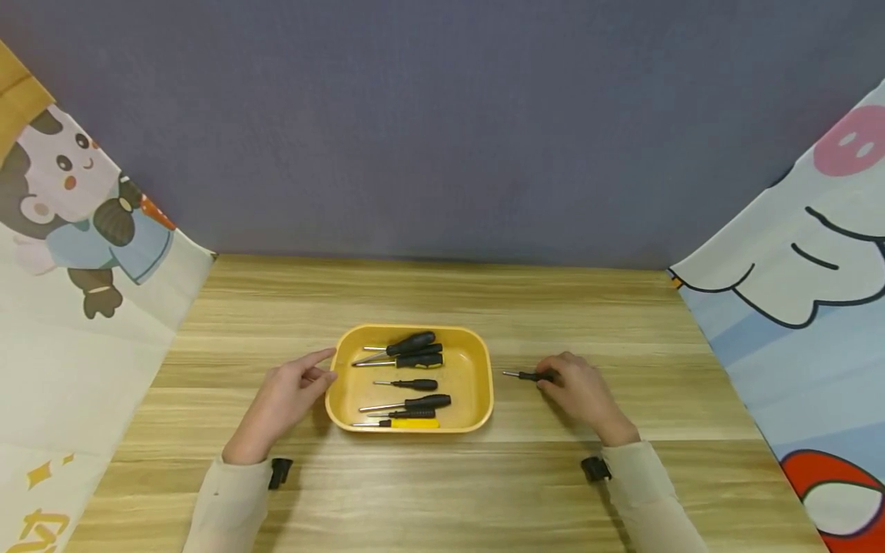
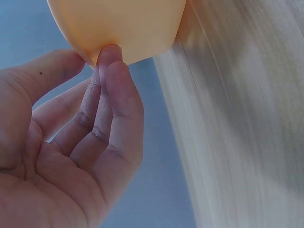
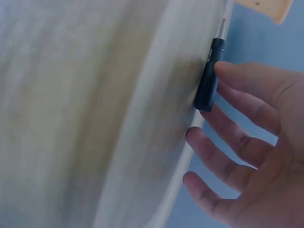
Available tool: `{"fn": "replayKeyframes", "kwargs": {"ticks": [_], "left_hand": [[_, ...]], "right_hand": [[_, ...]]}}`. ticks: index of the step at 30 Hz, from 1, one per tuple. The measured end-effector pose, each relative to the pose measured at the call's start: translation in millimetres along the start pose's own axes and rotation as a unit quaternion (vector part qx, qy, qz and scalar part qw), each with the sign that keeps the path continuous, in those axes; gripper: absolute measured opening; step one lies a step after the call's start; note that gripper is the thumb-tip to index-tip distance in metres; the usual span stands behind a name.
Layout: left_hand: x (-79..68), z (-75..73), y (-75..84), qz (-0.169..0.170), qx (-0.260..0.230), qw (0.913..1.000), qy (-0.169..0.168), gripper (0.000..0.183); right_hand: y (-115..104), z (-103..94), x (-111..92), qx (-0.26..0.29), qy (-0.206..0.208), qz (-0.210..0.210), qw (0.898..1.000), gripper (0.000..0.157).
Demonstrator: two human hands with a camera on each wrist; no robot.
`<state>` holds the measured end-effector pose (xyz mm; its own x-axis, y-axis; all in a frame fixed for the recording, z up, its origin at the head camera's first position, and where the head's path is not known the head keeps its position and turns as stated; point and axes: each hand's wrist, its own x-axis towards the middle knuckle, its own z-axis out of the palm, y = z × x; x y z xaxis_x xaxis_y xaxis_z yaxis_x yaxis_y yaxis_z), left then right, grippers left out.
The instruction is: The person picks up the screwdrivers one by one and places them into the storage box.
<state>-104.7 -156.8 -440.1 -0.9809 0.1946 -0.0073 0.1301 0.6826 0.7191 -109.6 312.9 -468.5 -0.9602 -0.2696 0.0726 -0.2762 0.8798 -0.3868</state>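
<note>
A yellow plastic tray (image 1: 469,388) with several screwdrivers in it stands on the table. My left hand (image 1: 293,395) is at its left end. In the left wrist view, the thumb and fingertips (image 2: 111,54) pinch the tray's edge (image 2: 137,28). To the right of the tray, my right hand (image 1: 577,388) pinches the black handle of a small screwdriver (image 1: 527,375). Its metal tip points left toward the tray. In the right wrist view, the thumb presses the screwdriver handle (image 3: 209,76) close over the tabletop, and the other fingers are spread.
Inside the tray, black-handled screwdrivers (image 1: 415,385) lie in loose groups with tips to the left, and a yellow-handled one (image 1: 415,423) lies along the near wall. A grey panel (image 1: 442,153) rises behind the wooden table (image 1: 553,307), with printed cloth (image 1: 83,322) at both sides.
</note>
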Motion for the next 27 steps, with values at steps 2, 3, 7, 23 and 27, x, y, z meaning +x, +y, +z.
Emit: {"fn": "replayKeyframes", "kwargs": {"ticks": [2, 3, 7, 23, 27], "left_hand": [[0.2, 0.1, 0.0, 0.001, 0.001, 1.0, 0.0, 0.044], [0.2, 0.1, 0.0, 0.001, 0.002, 1.0, 0.001, 0.044], [-0.5, -0.4, 1.1, -0.001, 0.0, 1.0, -0.001, 0.044], [-1.5, -1.3, 3.4, -0.008, -0.003, 0.9999, -0.01, 0.044], [-1.0, -1.1, 2.6, -0.006, -0.001, 0.9999, -0.01, 0.044]], "right_hand": [[0.9, 1.7, -0.2, -0.001, 0.002, 0.0, 1.0, 0.019], [1.3, 2.3, -0.2, -0.001, 0.003, 0.0, 1.0, 0.019], [1.4, 3.0, 0.9, -0.002, 0.002, 0.005, 1.0, 0.018], [-0.4, 4.2, 2.5, -0.02, -0.007, 0.019, 1.0, 0.013], [-1.1, 4.1, 1.7, -0.018, -0.003, 0.015, 1.0, 0.012]]}}
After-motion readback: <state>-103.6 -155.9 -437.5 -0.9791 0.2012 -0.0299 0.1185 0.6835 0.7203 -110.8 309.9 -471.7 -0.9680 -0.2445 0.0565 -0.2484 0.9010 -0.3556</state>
